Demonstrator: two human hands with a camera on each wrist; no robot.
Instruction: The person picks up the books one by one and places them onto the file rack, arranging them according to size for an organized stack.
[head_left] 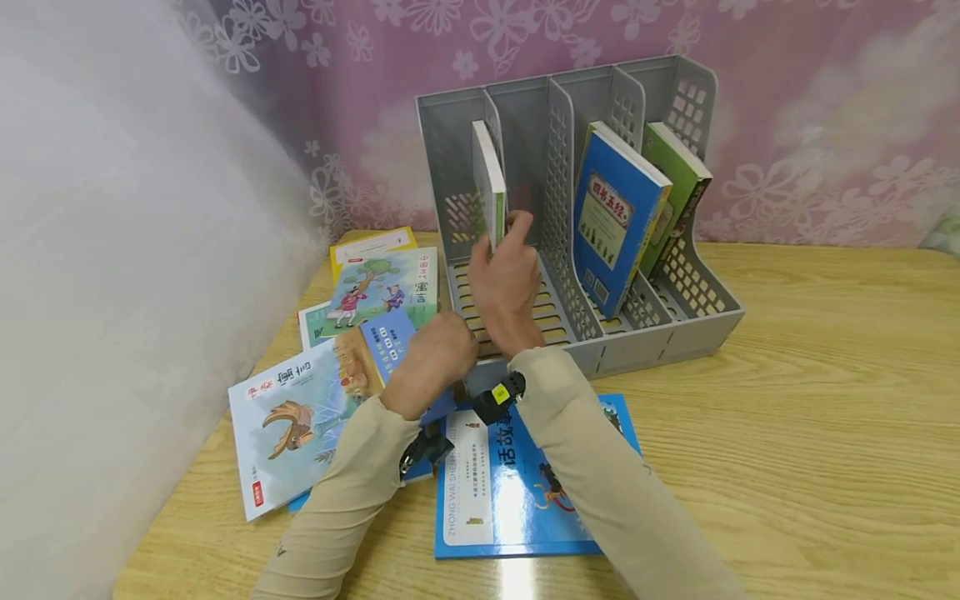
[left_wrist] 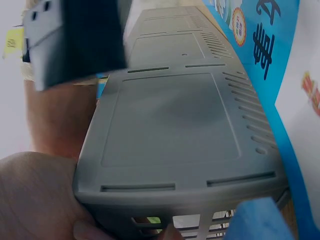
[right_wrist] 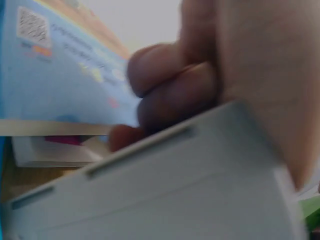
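My right hand [head_left: 506,283] pinches a thin white-edged book with a green spine [head_left: 491,183]. The book stands upright at the first divider from the left in the grey file rack [head_left: 637,350]. Low at the rack's left front corner, my left hand [head_left: 442,350] grips the rack, fingers curled; in the left wrist view part of that hand [left_wrist: 37,195] lies against the end of the grey panel. Under and beside the left hand lies a book with a blue back cover [head_left: 386,337]. Curled fingers [right_wrist: 170,90] show by the rack edge in the right wrist view.
A blue book [head_left: 622,221] and a green book [head_left: 675,175] lean in the right-hand compartments. Several books, including one with a bird cover [head_left: 285,425] and one with a tree [head_left: 390,283], are piled at left. Another blue book [head_left: 525,533] lies before the rack.
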